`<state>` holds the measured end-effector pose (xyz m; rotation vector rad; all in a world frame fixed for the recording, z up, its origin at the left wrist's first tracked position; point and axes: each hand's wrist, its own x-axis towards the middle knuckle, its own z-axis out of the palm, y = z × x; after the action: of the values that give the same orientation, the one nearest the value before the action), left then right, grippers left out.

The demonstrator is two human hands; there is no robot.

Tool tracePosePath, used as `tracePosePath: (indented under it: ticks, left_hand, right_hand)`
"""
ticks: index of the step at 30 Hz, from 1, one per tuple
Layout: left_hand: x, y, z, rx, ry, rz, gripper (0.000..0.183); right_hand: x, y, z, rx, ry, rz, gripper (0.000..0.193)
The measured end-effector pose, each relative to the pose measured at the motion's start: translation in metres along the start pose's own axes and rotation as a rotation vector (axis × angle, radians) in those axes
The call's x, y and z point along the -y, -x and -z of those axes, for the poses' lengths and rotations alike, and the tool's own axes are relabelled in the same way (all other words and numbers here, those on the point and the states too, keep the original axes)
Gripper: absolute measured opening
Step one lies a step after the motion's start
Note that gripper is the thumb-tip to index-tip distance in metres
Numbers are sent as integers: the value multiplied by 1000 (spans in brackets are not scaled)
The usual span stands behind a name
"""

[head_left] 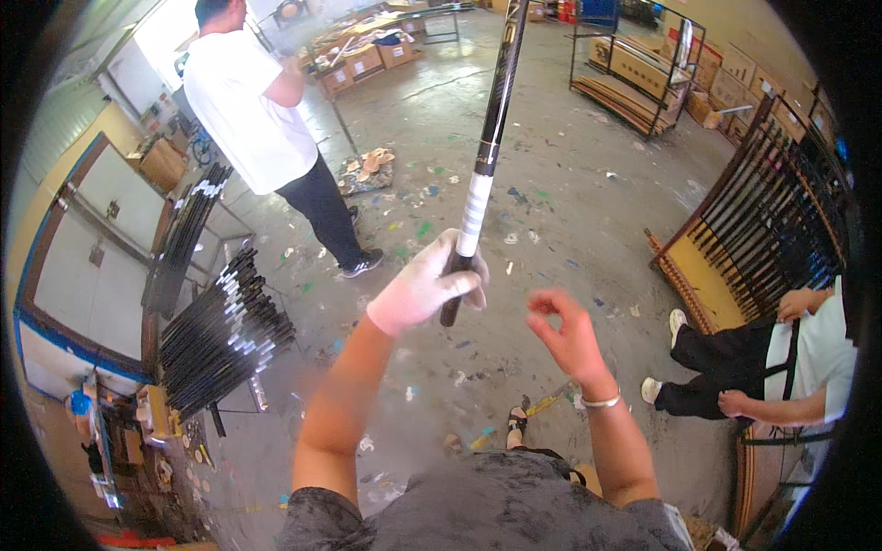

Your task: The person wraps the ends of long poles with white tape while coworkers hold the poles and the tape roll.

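Observation:
My left hand (427,283), in a white glove, is closed around the dark lower end of a long black fishing rod (501,101). The rod stands nearly upright, leaning slightly right at the top. Just above my glove it carries a white band (474,213) with pale grey stripes; its upper end runs out of view. My right hand (567,335) is bare, with a bracelet at the wrist. It hovers to the right of the rod, apart from it, fingers loosely curved and thumb bent toward them. Nothing shows in it.
Bundles of black rods (216,340) lie on stands at left. A slanted rack (749,220) holds several rods at right, beside a person (808,358). Another person (248,101) stands far left near cardboard boxes (363,62). A metal-framed cart (629,78) stands at the back; scraps litter the floor.

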<state>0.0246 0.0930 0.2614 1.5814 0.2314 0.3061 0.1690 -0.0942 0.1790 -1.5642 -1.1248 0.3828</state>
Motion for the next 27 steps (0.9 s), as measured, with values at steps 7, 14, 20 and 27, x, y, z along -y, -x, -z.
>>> tracePosePath:
  ticks: [7, 14, 20, 27]
  left_hand:
    - [12, 15, -33, -10, 327, -35, 18]
    - [-4, 19, -65, -140, 57, 11, 23]
    - [8, 18, -69, -145, 109, -11, 22]
    - [3, 18, -84, -161, 122, 11, 19]
  right_hand:
    - [87, -24, 8, -101, 56, 166, 22]
    - [90, -13, 8, -155, 69, 128, 20]
    - [90, -8, 10, -184, 90, 113, 19]
    - [91, -4, 9, -249, 115, 92, 13]
